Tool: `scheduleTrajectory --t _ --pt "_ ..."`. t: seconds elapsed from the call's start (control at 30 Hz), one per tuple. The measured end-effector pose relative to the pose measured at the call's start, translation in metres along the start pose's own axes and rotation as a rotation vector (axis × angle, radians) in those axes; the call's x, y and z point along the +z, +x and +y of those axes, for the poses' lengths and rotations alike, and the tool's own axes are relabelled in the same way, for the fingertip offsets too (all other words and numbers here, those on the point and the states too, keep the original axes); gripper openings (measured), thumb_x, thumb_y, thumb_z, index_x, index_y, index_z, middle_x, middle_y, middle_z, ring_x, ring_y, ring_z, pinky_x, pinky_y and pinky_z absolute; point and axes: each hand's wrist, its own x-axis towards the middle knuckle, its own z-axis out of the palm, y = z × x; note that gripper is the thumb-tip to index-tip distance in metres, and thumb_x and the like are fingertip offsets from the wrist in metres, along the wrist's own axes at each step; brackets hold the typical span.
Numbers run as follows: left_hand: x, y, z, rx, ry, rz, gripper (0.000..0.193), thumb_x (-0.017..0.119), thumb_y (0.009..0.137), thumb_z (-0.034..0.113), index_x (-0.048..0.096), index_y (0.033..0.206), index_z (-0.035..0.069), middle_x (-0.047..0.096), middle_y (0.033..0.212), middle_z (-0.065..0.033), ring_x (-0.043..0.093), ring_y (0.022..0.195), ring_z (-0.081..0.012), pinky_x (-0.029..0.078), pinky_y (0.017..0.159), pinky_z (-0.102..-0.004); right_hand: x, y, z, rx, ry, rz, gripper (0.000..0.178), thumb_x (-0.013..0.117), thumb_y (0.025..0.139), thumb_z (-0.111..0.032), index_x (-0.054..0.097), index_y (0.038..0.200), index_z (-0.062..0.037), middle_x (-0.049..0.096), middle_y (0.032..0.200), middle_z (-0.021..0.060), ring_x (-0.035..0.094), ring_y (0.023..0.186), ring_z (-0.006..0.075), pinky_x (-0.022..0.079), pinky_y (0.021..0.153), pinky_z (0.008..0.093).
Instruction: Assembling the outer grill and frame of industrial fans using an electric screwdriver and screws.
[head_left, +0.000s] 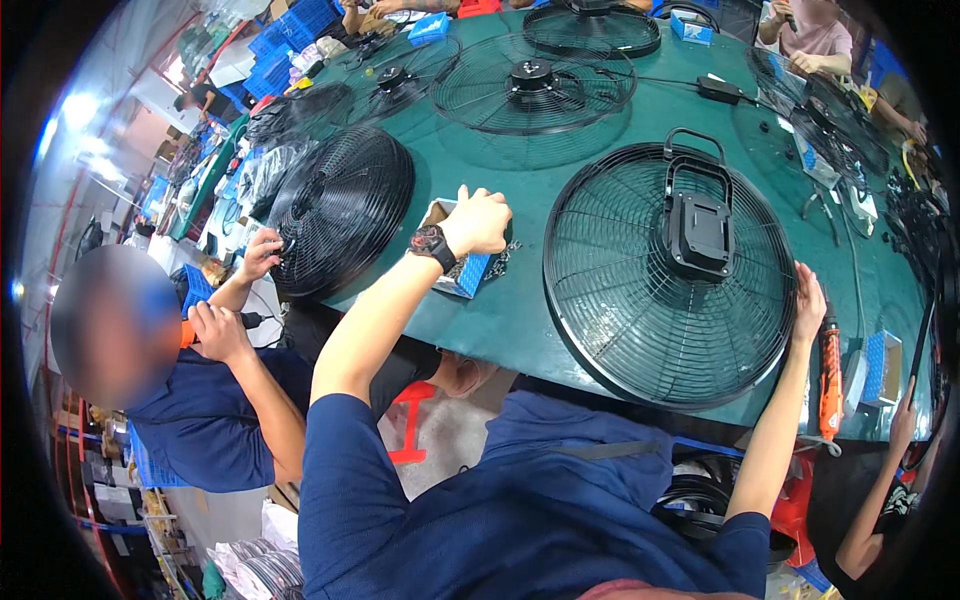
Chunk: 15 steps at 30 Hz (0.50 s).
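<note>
In front of me, a round black fan with a wire guard lies on the green table. A carrying handle and a square black housing stand on top of it. My right hand grips the fan's right rim. To its left, my left hand, with a black watch on the wrist, is over a small blue-and-white box of small metal parts. Its fingers are curled, and whatever they hold is hidden. Dark small parts, perhaps screws, lie beside the box.
An orange electric screwdriver lies right of the fan, near another small box. At left, a co-worker holds a tool by a tilted fan guard. More fans and a cable with a black adapter occupy the far side.
</note>
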Motion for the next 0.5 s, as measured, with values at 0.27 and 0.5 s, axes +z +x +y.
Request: scheduleTrajectory --t 0.27,0.5 --pt "-0.015 0.001 0.0 0.004 0.009 -0.327 0.029 0.059 0.069 0.005 0.068 0.095 0.012 0.058 0.119 -0.0037 0.041 0.126 -0.0307 0.017 0.1 -0.0721 0.0 0.001 0.002 -0.003 0.031 -0.014 0.044 0.045 0.096 -0.024 0.048 0.125 0.0094 0.053 0.128 0.0191 0.048 0.123 0.0244 0.032 0.105 0.0309" --pt "-0.003 -0.028 0.034 0.33 0.284 -0.105 0.058 0.061 0.067 0.008 0.054 0.124 0.005 0.049 0.135 -0.0055 0.037 0.132 -0.0245 0.012 0.108 -0.0641 0.001 0.0 0.001 -0.03 0.023 0.002 0.04 0.049 0.095 -0.023 0.053 0.124 0.005 0.058 0.123 0.0142 0.052 0.119 0.0199 0.035 0.1 0.0278"
